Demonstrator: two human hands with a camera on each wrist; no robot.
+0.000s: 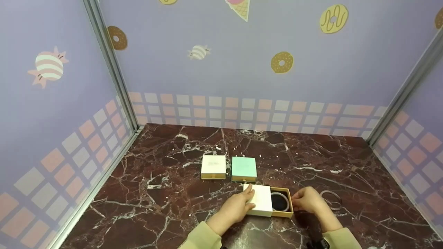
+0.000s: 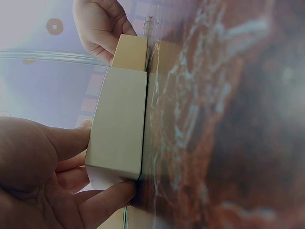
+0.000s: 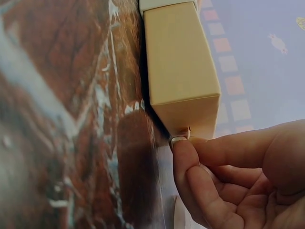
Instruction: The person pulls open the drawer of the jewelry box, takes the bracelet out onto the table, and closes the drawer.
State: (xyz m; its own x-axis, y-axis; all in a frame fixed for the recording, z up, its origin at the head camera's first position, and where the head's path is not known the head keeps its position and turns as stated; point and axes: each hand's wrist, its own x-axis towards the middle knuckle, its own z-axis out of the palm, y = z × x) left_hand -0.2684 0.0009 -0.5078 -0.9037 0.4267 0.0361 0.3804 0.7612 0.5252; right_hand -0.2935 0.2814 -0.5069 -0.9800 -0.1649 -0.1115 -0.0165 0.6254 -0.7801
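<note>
A white slide-out box lies on the marbled table, its sleeve on the left and its yellow drawer pulled partway out to the right. Inside the drawer a pale bangle rests on a black pad. My left hand grips the sleeve's left end, with thumb and fingers on opposite sides, as the left wrist view shows. At the drawer's end, my right hand pinches the small pull tab between thumb and forefinger. Another bangle lies on the table just right of that hand.
Beyond the hands stand two closed boxes side by side, a cream one and a mint-green one, both with yellow drawers. Patterned lilac panels enclose the table at the back and sides.
</note>
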